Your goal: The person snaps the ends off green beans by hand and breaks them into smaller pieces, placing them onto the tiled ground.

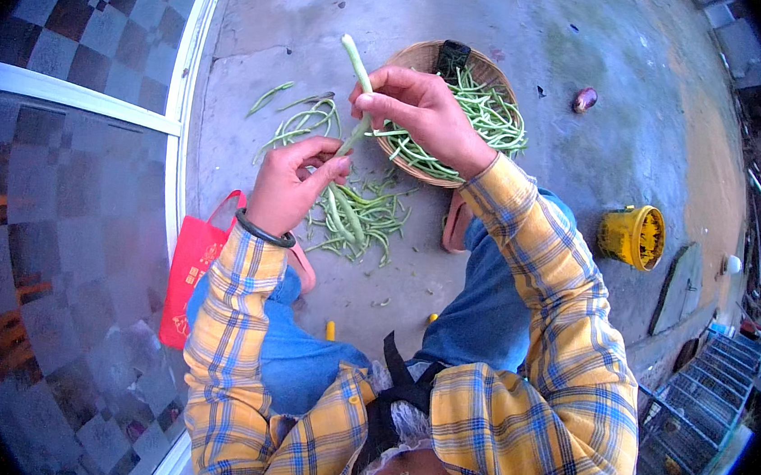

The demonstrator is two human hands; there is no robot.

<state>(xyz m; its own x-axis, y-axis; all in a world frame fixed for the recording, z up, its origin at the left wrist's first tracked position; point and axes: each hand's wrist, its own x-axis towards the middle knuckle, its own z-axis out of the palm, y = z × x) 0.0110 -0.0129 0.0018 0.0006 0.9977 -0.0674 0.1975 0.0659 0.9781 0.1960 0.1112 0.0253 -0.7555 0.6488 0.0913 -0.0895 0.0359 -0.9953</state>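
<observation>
Both hands are raised over a concrete floor with a pale green bean pod (356,62) between them. My right hand (425,109) pinches the pod's upper part, and its tip sticks out above the fingers. Lower down, my left hand (301,179) grips the same pod between thumb and fingers. Thick pods (351,225) show just below the left hand; whether it holds them, I cannot tell. Under the hands lies a pile of green beans (382,214). Beyond the right hand, a round wicker basket (406,56) holds many beans (493,115), partly hidden by that hand.
Loose long beans (306,122) lie left of the basket. A black object (452,57) rests at its far rim. A red bag (194,275) stands by the glass door frame (176,125). At right are a purple vegetable (584,100), a yellow bucket (632,236) and a wire cage (706,395).
</observation>
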